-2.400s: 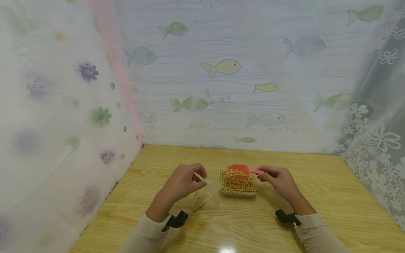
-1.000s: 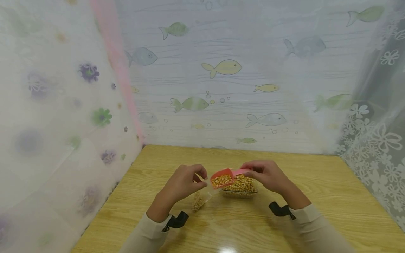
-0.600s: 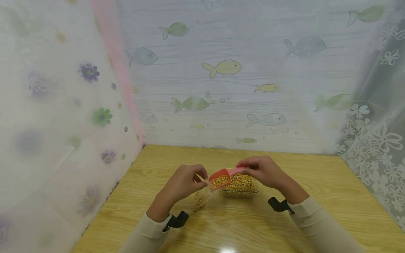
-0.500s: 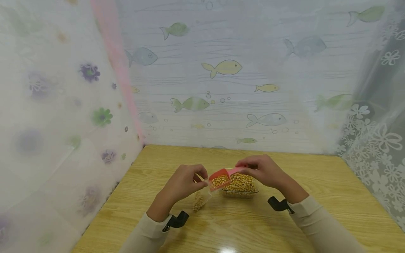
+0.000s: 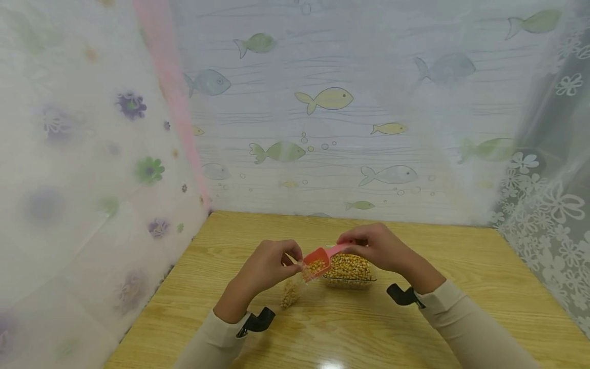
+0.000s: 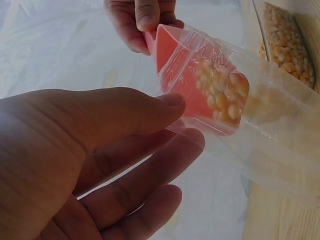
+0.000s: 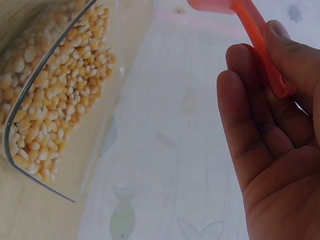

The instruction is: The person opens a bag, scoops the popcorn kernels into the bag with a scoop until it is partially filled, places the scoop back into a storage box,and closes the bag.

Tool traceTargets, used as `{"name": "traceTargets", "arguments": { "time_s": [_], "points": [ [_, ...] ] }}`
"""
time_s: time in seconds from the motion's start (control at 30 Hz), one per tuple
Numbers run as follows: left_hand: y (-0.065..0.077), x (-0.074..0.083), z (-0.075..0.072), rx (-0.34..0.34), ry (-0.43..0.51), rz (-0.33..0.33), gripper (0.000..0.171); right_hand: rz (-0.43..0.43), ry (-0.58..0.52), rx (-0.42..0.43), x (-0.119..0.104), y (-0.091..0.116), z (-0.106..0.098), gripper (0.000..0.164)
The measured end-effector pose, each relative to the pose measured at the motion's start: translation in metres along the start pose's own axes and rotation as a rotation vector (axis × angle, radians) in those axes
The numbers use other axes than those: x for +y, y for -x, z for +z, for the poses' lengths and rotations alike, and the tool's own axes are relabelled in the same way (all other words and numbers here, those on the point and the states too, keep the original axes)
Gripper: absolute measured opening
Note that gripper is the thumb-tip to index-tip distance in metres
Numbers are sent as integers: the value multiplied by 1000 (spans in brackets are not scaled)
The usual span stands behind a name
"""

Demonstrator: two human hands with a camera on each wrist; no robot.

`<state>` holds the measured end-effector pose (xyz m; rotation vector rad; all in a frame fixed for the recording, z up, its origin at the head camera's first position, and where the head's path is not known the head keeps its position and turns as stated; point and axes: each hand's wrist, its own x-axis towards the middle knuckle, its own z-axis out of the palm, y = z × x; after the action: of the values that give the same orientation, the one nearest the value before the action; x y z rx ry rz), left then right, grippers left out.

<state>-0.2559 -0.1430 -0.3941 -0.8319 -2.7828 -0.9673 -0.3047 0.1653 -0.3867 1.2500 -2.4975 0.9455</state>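
Between thumb and fingers my left hand pinches the rim of a clear plastic bag. Corn kernels fill the bag's lower end. My right hand grips the handle of a pink scoop. In the left wrist view the scoop's front end is inside the bag's mouth, tilted, with kernels lying toward its lip. A glass container of corn kernels stands just right of the bag, partly under the scoop handle. The right wrist view shows the handle held between thumb and fingers.
The wooden table carries the container near its middle. A fish-printed curtain hangs behind the table, and a flower-printed one runs along its left. Black wrist mounts stick out from both sleeves.
My right hand has brought the kernel-filled scoop from above the glass container leftward to the bag, and its lip now tips lower into the mouth. My left hand has stayed in place.
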Motion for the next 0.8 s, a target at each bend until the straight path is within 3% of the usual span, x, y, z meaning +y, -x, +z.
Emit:
{"name": "traceTargets", "arguments": {
  "time_s": [0.43, 0.8],
  "points": [
    [1, 0, -1, 13, -3, 7, 13, 5, 45, -73, -15, -13, -10, 11],
    [1, -1, -1, 5, 1, 4, 14, -108, 157, -121, -35, -26, -21, 6]
  ]
}}
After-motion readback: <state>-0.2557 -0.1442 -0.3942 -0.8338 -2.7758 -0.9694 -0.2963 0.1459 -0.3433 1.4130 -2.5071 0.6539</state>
